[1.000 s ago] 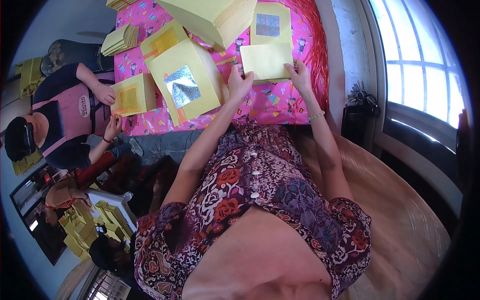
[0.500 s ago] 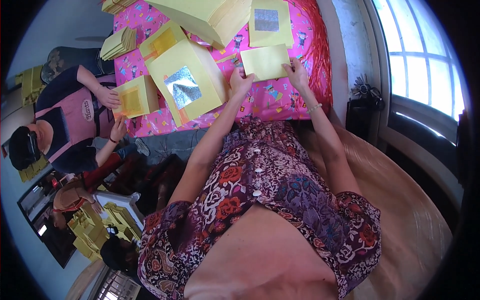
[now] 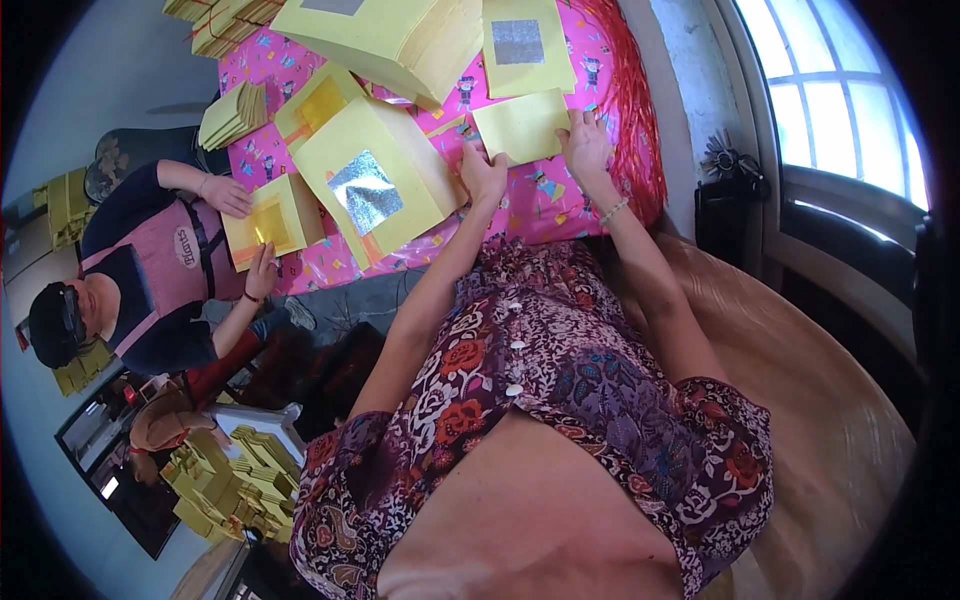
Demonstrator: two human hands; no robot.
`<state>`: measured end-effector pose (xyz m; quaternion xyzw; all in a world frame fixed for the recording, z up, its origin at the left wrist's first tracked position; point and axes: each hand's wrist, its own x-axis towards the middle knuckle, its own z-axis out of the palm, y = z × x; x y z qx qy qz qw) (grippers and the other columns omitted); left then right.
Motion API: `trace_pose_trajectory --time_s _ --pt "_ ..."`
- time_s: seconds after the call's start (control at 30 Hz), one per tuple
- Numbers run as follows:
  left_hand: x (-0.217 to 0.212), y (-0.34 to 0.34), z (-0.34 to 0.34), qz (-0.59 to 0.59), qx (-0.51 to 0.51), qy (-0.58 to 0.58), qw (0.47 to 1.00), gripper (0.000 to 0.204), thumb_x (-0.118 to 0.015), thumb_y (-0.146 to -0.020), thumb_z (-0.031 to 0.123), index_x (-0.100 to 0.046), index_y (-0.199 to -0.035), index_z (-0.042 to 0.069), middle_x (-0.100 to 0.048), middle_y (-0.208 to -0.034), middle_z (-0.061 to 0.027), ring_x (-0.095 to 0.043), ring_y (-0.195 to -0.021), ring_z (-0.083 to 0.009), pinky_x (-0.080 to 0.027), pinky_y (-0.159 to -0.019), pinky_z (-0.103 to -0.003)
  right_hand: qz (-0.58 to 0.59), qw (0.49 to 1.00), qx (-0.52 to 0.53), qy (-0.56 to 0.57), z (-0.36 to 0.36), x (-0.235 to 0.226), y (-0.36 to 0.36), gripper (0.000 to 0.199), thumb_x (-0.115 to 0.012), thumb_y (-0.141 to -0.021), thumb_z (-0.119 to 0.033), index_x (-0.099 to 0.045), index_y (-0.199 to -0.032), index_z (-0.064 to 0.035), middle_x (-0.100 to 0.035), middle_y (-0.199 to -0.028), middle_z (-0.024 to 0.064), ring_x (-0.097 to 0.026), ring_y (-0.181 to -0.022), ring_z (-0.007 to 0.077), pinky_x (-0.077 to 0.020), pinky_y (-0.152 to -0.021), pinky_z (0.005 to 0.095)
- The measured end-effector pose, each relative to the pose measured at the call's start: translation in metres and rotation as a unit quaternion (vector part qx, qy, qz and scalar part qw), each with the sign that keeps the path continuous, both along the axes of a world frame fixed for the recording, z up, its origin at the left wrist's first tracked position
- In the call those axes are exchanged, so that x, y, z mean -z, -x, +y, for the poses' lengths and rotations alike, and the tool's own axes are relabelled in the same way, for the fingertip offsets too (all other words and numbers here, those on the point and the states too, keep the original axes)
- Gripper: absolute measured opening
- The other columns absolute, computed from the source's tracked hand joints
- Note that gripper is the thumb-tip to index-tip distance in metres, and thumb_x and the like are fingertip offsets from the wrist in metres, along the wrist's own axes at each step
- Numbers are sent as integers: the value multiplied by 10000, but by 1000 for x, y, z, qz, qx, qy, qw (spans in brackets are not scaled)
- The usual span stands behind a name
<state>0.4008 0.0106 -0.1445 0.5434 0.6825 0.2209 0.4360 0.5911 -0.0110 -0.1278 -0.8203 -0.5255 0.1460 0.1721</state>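
Note:
A plain yellow sheet of paper (image 3: 520, 127) lies at a slant near the front right of the table, slightly curved; whether it is folded I cannot tell. My left hand (image 3: 484, 177) holds its lower left corner, thumb near the edge. My right hand (image 3: 586, 147) grips the right edge between thumb and fingers. Left of my left hand stands a thick stack of yellow paper (image 3: 415, 150) with a silver foil square (image 3: 366, 185) on top. Behind my hands lies a yellow sheet (image 3: 555, 80) bearing another silver square (image 3: 517, 42).
A tall yellow paper stack (image 3: 425, 55) stands farther back on the pink patterned tablecloth (image 3: 310, 262). At left, a co-worker (image 3: 170, 245) has both hands on a smaller stack with an orange-gold square (image 3: 268, 225). Red strands (image 3: 628, 130) hang along the right edge, beside the wall and window.
The sheet now rests lower and more tilted, and my right fingers have shifted along its right edge. The co-worker's lower hand has moved onto the orange-gold square. The whole view has shifted slightly.

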Motion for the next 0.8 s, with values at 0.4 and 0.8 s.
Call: trace_pose_trajectory --time_s 0.4,0.8 --pt "12 30 3 39 23 -108 993 547 -706 -805 140 -478 -1287 23 -580 -1115 -212 -571 -1063 -377 -466 -913 -461 87 996 21 24 9 2 17 453 -760 -814 -291 -636 -1178 -51 -646 -1098 183 -665 -953 360 -534 -821 463" --pt "-32 84 -5 12 1 -117 993 814 -622 -838 156 -186 -1457 -143 -474 -1208 -349 -491 -1083 -478 -406 -977 -527 173 984 37 16 8 17 54 555 -654 -912 -448 -608 -1238 -2 -714 -993 197 -698 -893 298 -541 -789 399"
